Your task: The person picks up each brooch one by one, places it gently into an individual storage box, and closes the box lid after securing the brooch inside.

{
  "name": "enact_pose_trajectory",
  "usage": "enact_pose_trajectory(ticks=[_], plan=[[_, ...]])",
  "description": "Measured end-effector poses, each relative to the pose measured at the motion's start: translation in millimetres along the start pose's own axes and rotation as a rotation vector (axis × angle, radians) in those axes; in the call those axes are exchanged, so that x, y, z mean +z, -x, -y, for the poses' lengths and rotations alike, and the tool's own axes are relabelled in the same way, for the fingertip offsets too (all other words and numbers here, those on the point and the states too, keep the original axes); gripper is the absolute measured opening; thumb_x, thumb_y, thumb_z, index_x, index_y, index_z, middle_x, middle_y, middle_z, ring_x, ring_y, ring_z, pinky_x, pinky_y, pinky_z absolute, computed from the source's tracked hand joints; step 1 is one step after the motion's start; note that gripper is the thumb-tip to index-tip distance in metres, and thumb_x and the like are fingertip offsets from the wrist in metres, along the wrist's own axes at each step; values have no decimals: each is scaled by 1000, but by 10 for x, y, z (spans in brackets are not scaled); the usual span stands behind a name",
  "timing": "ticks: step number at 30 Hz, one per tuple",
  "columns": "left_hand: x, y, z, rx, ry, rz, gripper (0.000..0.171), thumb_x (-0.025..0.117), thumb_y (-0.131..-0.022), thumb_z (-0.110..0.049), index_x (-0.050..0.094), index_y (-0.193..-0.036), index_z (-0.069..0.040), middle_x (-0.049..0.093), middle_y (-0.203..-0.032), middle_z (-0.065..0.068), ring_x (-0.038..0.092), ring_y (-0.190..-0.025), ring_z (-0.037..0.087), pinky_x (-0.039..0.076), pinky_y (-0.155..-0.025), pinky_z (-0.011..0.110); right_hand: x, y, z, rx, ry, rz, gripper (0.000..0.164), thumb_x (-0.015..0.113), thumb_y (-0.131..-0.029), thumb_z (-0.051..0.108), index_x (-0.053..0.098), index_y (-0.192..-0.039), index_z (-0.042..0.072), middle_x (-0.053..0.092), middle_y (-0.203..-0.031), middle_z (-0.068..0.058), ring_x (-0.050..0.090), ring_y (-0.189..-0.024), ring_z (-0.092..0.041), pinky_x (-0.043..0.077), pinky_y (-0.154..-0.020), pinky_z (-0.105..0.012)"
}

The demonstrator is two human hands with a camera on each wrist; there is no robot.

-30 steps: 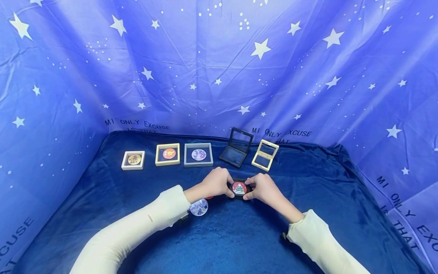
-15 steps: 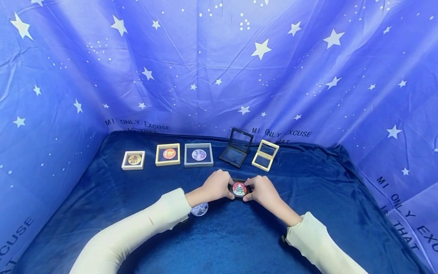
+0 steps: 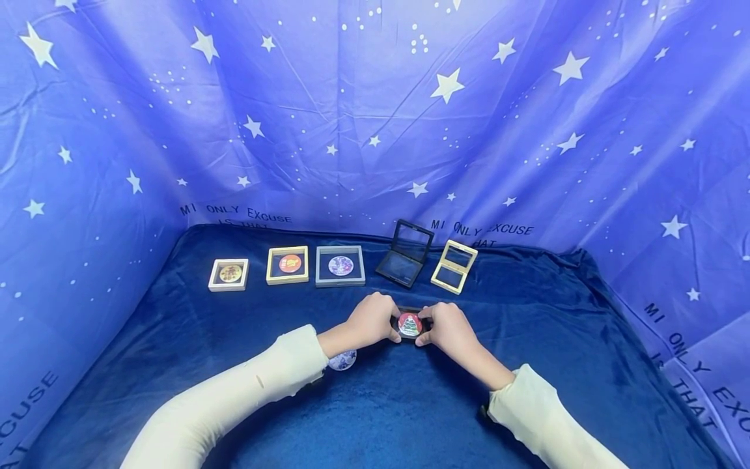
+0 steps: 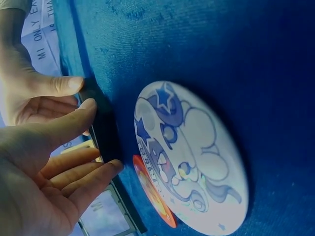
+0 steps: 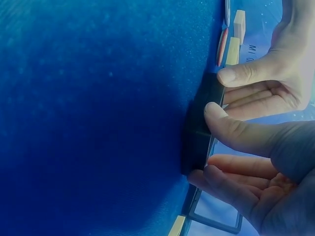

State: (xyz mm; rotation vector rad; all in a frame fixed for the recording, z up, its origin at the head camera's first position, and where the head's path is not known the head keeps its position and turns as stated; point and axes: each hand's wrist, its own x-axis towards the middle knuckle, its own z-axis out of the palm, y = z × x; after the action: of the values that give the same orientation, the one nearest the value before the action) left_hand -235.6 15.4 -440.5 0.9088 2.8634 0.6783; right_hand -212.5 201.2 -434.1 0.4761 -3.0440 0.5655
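A small black display frame lies on the dark blue cloth, with a round red badge showing a Christmas tree in its middle. My left hand holds the frame's left side between thumb and fingers. On the opposite side my right hand pinches it the same way. Both thumbs are on the near edge, as the right wrist view shows. Beside my left wrist lies a round purple-and-white cartoon badge, partly under the forearm in the head view. An orange-red badge sits behind it.
Along the back stand a white frame, a yellow frame and a grey frame, each with a round badge. Farther right, a black frame and a cream frame stand unfolded. A starry curtain rises behind.
My left forearm has shifted slightly, hiding the red badge edge that showed beside my wrist and more of the purple badge. Both hands keep hold of the black frame, which stays in place.
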Motion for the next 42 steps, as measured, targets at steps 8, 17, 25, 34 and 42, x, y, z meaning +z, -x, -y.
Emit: enact_pose_trajectory(ticks=[8,17,25,34,42], plan=[[0,16,2,-22,57,-15,40,95,-70,-23,81,-104,-6,79,-104,6,74,-100,22,58,-86,34,-4,0,-7,-5,-17,10,41,97,-60,16,79,-96,5,76,-83,-5,65,-71,-14,53,-67,-37],[-6,18,26,-25,152,-82,37,92,-74,-22,80,-103,-1,79,-101,10,75,-95,23,59,-82,35,-22,15,-36,32,-58,27,47,97,-61,15,78,-101,0,78,-91,-11,74,-84,-24,58,-77,-43],[-26,15,-16,-168,240,-142,26,83,-84,-15,77,-101,4,78,-88,13,75,-81,23,59,-72,34,-39,26,-54,24,-88,35,45,96,-64,12,77,-103,0,78,-95,-13,74,-87,-25,58,-80,-44],[7,-54,-66,-234,226,-94,46,78,-87,-12,45,-54,-12,28,-48,-8,27,-44,7,21,-44,21,-60,48,-54,16,-109,42,45,94,-66,10,76,-105,-1,78,-99,-14,73,-88,-26,58,-80,-44],[12,-102,-80,-289,211,-53,57,78,-86,-11,33,-51,-17,25,-46,-8,28,-42,8,22,-42,22,-94,44,-73,-5,-125,53,45,93,-68,10,75,-107,-3,77,-102,-16,74,-90,-27,58,-82,-45]])
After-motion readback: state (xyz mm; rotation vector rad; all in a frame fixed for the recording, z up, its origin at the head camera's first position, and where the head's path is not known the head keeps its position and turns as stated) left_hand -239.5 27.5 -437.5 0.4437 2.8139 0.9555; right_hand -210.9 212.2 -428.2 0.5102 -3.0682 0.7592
